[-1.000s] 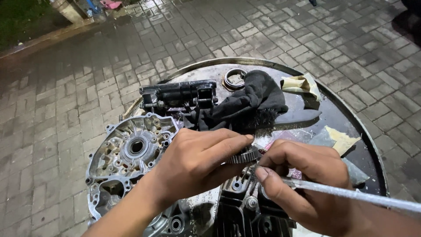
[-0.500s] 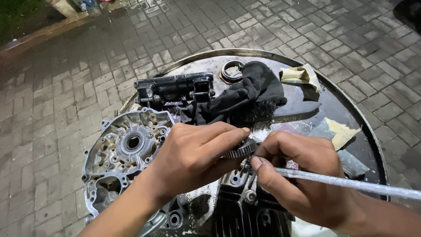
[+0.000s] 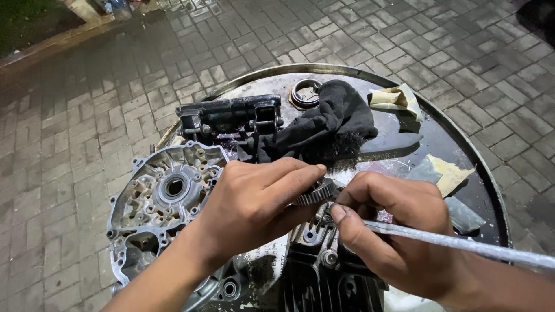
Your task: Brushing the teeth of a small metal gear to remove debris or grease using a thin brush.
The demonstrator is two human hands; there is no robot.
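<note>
Pinching a small toothed gear point(image 3: 315, 192) between thumb and fingers, the left hand point(image 3: 254, 202) holds it over the dark finned engine block point(image 3: 324, 271) near the worktop's point(image 3: 462, 138) 6 o'clock edge. The right hand point(image 3: 393, 231), at the gear's 3 o'clock, has its fingers closed around a thin metal rod point(image 3: 462, 244) whose tip meets the gear. A silver crankcase cover point(image 3: 162, 202) lies at 9 o'clock and a black rag point(image 3: 324, 124) at 12 o'clock.
</note>
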